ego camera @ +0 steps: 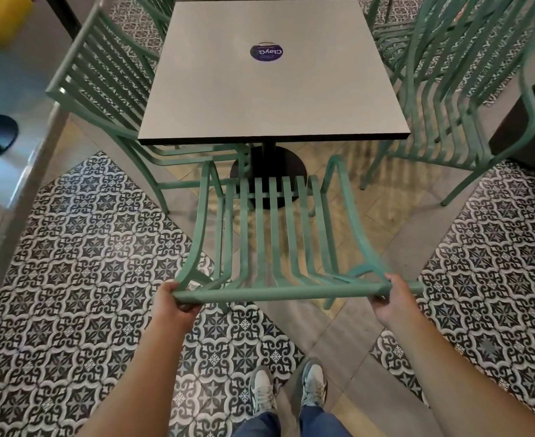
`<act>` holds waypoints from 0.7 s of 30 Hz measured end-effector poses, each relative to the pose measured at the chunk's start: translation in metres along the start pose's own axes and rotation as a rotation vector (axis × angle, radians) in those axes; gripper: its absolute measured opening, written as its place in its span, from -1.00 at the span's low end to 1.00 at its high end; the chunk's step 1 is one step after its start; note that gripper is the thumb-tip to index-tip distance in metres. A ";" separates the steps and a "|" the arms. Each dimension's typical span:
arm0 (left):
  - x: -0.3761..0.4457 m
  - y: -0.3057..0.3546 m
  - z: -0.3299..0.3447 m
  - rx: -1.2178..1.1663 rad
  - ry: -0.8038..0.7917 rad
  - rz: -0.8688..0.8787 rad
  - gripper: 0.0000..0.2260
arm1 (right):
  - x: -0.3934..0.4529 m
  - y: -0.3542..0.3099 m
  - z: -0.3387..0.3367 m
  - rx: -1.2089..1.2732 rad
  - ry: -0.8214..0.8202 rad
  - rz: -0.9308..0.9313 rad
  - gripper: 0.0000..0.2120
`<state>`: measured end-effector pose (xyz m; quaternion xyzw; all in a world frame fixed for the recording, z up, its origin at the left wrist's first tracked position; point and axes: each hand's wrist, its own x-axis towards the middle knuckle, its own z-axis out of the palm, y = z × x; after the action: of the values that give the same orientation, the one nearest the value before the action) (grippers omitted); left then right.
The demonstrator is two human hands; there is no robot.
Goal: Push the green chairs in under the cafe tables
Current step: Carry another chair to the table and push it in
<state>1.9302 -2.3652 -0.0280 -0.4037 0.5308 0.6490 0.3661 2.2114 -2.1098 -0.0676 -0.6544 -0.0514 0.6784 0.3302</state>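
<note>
A green slatted metal chair [275, 234] stands right in front of me, facing a grey square cafe table [269, 89]. My left hand [173, 302] grips the left end of its top back rail. My right hand [392, 299] grips the right end of the same rail. The seat's front edge lies just short of the table's near edge, above the black round pedestal base [294, 167]. A second green chair [102, 86] stands at the table's left side and a third [455, 99] at its right side.
Patterned black-and-white tiles [80, 279] and plain beige tiles cover the floor. A metal rail or counter edge [17, 190] runs along the left. A dark block [531, 121] sits at the right edge. A round purple sticker [266, 52] marks the tabletop. My shoes [288, 389] are below.
</note>
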 end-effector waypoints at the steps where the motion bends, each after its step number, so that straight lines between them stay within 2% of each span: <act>1: 0.000 0.000 -0.001 0.000 -0.001 0.002 -0.64 | 0.000 0.000 0.000 0.002 -0.003 0.002 -0.71; 21: -0.001 -0.003 -0.006 0.004 0.024 0.011 -0.63 | 0.002 0.003 -0.007 0.037 -0.018 0.004 -0.64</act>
<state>1.9342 -2.3708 -0.0287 -0.4078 0.5386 0.6451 0.3569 2.2164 -2.1138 -0.0713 -0.6420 -0.0406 0.6857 0.3405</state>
